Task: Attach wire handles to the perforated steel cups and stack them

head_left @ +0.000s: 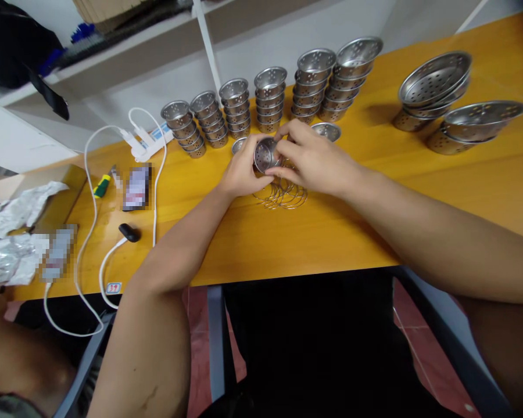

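Between my two hands is a small perforated steel cup, its open mouth tilted toward me. My left hand wraps round its left side. At the cup's right rim, my right hand has its fingers and thumb bent in against the edge; whether it also holds a wire ring cannot be made out. Several thin wire rings lie in a loose heap on the table just below the hands. Partly hidden behind my right hand is another perforated cup, and a small metal rim shows behind my left.
Stacks of perforated cups line the back of the table. Wider perforated bowls stand at right. On the left are a power strip, white cables, a phone, a screwdriver and another person's arm.
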A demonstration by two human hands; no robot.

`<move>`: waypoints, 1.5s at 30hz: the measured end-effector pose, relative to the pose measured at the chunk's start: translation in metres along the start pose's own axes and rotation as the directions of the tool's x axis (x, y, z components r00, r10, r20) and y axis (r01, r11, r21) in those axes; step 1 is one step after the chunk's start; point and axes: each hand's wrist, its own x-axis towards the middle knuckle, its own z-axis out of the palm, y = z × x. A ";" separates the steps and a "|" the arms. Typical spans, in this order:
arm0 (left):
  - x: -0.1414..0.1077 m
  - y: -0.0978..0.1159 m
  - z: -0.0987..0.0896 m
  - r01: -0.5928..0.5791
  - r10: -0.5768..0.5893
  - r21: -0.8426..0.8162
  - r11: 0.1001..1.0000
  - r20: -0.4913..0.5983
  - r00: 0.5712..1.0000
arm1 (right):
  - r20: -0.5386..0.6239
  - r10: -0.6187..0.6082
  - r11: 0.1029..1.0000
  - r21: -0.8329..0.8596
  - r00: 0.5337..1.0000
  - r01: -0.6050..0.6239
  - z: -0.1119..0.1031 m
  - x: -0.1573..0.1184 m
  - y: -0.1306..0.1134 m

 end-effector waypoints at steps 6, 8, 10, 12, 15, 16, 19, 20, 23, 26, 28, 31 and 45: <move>0.000 0.007 -0.008 0.042 -0.042 0.029 0.999 0.002 0.999 | -0.053 0.019 0.999 0.048 0.998 -0.016 0.012 -0.003 -0.002; 0.001 0.010 -0.010 0.052 -0.052 0.033 0.998 0.006 0.999 | -0.054 0.015 0.998 0.066 0.998 -0.012 0.011 -0.003 -0.003; 0.001 0.012 -0.011 0.063 -0.063 0.032 0.997 0.004 0.998 | -0.052 0.020 0.996 0.092 0.998 -0.015 0.009 -0.002 -0.003; 0.002 0.014 -0.014 0.079 -0.079 0.029 0.996 0.002 0.997 | -0.050 0.026 0.993 0.120 0.998 -0.020 0.007 -0.002 -0.003; 0.004 0.018 -0.018 0.092 -0.092 0.027 0.995 0.000 0.996 | -0.054 0.024 0.988 0.151 0.998 -0.015 0.005 -0.002 -0.001; 0.005 0.019 -0.019 0.090 -0.090 0.029 0.996 -0.002 0.996 | -0.057 0.023 0.987 0.160 0.998 -0.014 0.005 -0.002 0.000; 0.007 0.021 -0.023 0.074 -0.074 0.046 0.996 -0.007 0.997 | -0.070 0.033 0.982 0.186 0.997 -0.019 0.007 -0.003 0.002; 0.008 0.021 -0.024 0.070 -0.070 0.055 0.996 -0.010 0.998 | -0.077 0.037 0.981 0.194 0.996 -0.021 0.008 -0.003 0.003; 0.009 0.022 -0.025 0.069 -0.068 0.081 0.994 -0.023 0.997 | -0.100 0.056 0.978 0.207 0.993 -0.034 0.011 -0.003 0.002; 0.009 0.019 -0.023 0.077 -0.073 0.081 0.994 -0.054 0.996 | -0.156 0.110 0.976 0.203 0.982 -0.077 0.009 -0.002 0.000; 0.008 0.013 -0.020 0.091 -0.084 0.070 0.993 -0.101 0.991 | -0.226 0.160 0.973 0.201 0.961 -0.115 0.004 0.000 0.002; 0.005 -0.006 -0.015 0.156 -0.141 0.046 0.987 -0.230 0.963 | -0.250 0.179 0.965 0.231 0.952 -0.121 -0.003 0.000 0.013; -0.018 -0.094 0.002 0.420 -0.442 -0.142 0.897 -0.231 0.867 | 0.088 -0.054 0.977 0.210 0.995 0.034 0.031 -0.007 0.043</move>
